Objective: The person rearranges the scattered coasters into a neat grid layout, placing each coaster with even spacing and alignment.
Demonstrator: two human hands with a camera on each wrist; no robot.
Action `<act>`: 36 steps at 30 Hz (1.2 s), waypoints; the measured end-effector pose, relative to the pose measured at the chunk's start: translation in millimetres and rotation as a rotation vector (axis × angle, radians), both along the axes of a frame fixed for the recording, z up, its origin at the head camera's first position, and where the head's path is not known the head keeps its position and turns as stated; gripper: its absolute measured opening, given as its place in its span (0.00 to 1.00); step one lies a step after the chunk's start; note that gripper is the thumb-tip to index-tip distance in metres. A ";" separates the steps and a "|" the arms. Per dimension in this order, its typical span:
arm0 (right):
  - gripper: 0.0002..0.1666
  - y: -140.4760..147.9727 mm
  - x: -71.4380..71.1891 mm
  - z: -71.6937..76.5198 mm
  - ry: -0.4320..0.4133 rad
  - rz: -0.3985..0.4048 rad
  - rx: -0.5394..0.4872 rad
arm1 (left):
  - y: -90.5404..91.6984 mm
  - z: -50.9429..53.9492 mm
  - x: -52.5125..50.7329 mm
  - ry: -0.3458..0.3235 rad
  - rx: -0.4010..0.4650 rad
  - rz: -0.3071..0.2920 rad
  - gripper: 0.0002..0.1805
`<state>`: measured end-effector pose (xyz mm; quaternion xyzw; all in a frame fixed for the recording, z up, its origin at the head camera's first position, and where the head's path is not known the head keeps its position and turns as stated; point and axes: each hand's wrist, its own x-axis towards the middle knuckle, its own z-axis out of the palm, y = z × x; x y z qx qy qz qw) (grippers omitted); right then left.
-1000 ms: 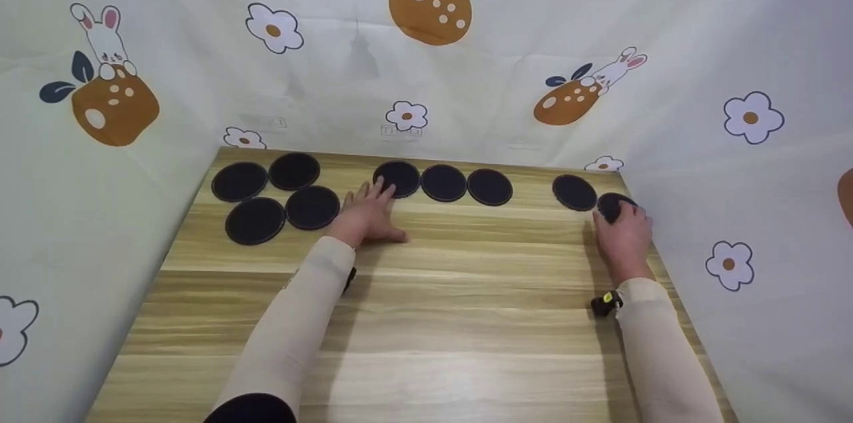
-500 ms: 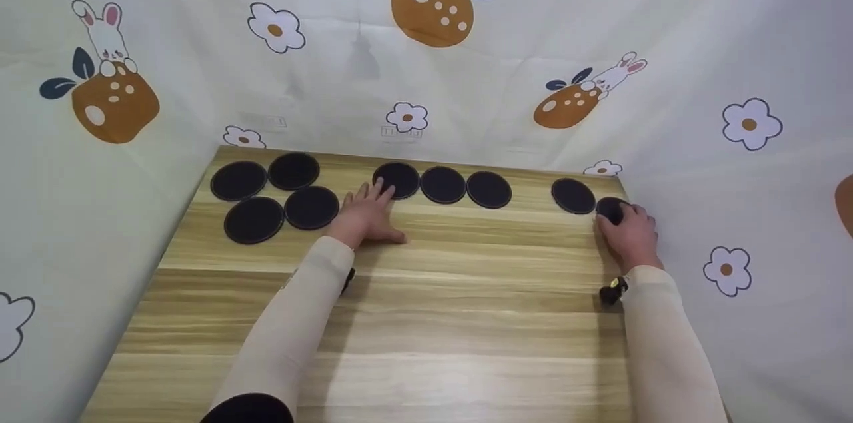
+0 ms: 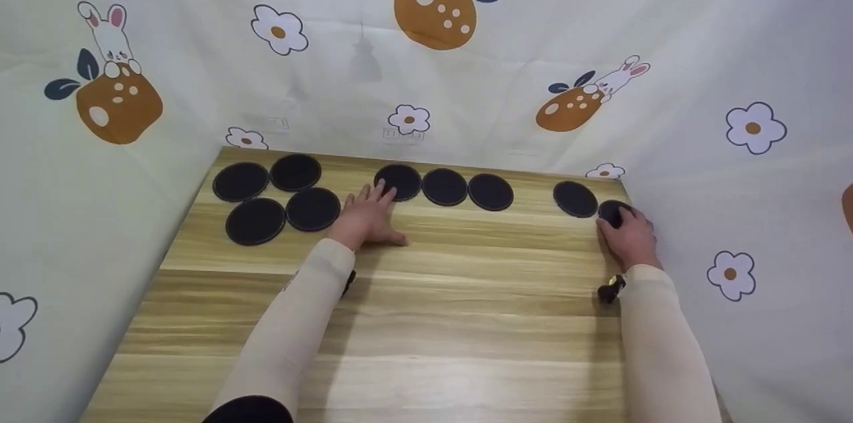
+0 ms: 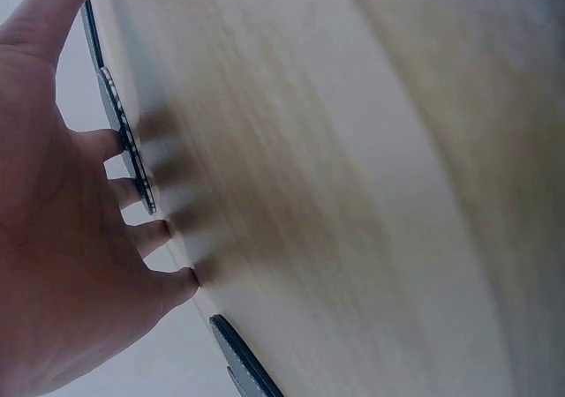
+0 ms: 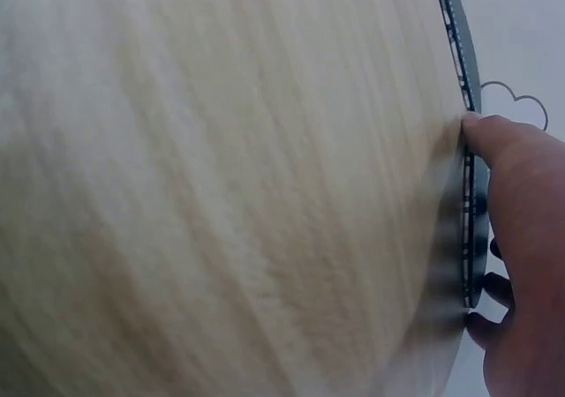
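Several round black coasters lie flat on the wooden table. At the far right corner, my right hand point(image 3: 630, 236) grips the end coaster point(image 3: 612, 212), thumb at its near left edge and fingers over its right side. In the right wrist view, the thumb point(image 5: 494, 137) touches the coaster's rim point(image 5: 475, 229). A second coaster point(image 3: 575, 199) lies just left of it. My left hand point(image 3: 365, 216) is spread on the table, its fingertips on the leftmost coaster point(image 3: 398, 178) of a row of three. The left wrist view shows straight fingers point(image 4: 106, 143) at that coaster's edge point(image 4: 128, 141).
The row continues with a middle coaster point(image 3: 444, 186) and a right one point(image 3: 491, 192). A cluster of coasters point(image 3: 255, 221) covers the far left corner. Patterned white cloth point(image 3: 320, 90) hangs close behind the table point(image 3: 466, 316) and along both sides.
My right hand has shifted slightly right and turned at the wrist, its fingers staying about the end coaster. The left hand has stayed in place. The head view has tilted a little.
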<state>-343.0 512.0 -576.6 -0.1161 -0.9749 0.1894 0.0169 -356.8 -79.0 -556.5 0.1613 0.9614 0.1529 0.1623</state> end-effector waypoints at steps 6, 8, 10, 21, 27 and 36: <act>0.48 -0.1 1.6 -5.9 0.046 -0.017 0.002 | 0.8 0.8 -0.1 -0.004 -0.002 0.003 0.70; 0.47 0.3 0.5 -9.2 0.065 -0.024 0.004 | 1.1 1.9 -0.1 -0.005 -0.002 0.001 0.70; 0.46 0.2 -0.6 -12.4 0.088 -0.033 0.001 | 1.2 2.4 -0.5 -0.005 -0.001 -0.003 0.70; 0.47 -2.4 0.0 -16.4 0.142 -0.100 -0.110 | 1.0 4.1 0.4 -0.012 0.013 0.001 0.70; 0.43 -7.0 5.2 -13.9 0.209 -0.110 -0.177 | 1.4 2.5 1.0 -0.008 0.019 0.001 0.70; 0.38 -15.8 10.6 -5.9 0.312 -0.056 -0.197 | 0.6 -0.7 -2.9 -0.024 0.024 0.003 0.71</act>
